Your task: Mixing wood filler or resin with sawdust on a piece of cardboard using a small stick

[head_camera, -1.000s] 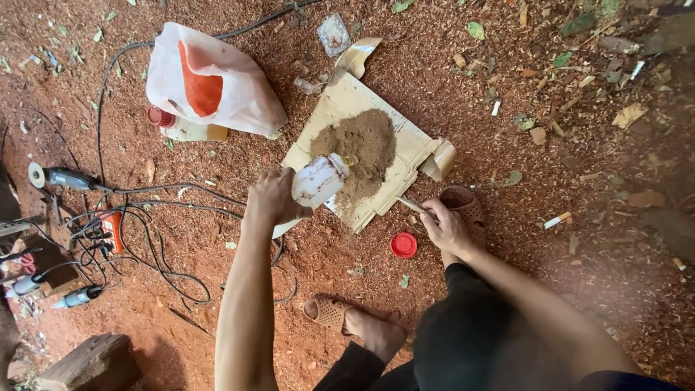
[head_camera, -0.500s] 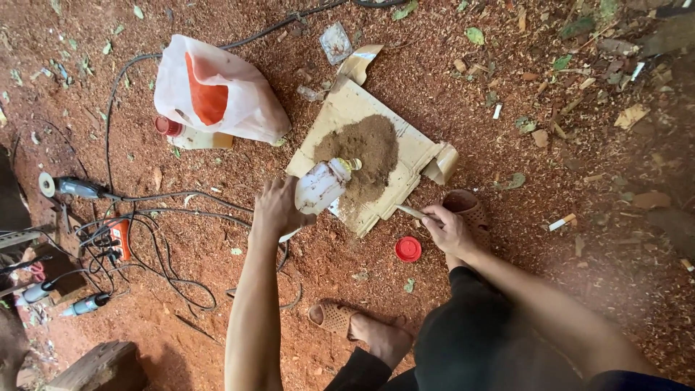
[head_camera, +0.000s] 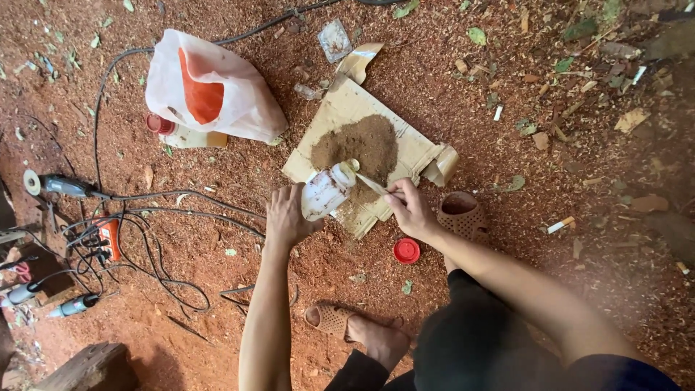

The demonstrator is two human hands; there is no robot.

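Observation:
My left hand (head_camera: 288, 216) grips a white plastic bottle (head_camera: 326, 191), tipped with its mouth toward a pile of brown sawdust (head_camera: 360, 142). The pile lies on a flat piece of cardboard (head_camera: 415, 150) on the red dirt. My right hand (head_camera: 410, 208) holds a thin stick (head_camera: 371, 182) whose tip sits at the bottle's mouth, at the edge of the pile. A red bottle cap (head_camera: 406, 250) lies on the ground just below my right wrist.
A white and orange plastic bag (head_camera: 210, 94) lies at upper left with a red-capped bottle (head_camera: 177, 132) under it. Power tools and tangled black cables (head_camera: 108, 217) fill the left side. Brown sandals (head_camera: 463, 213) sit near my feet. A cigarette (head_camera: 560, 225) lies at the right.
My right hand has moved up from the ground beside the red cap and brought the stick to the bottle's mouth. My left hand keeps the bottle tipped at the pile.

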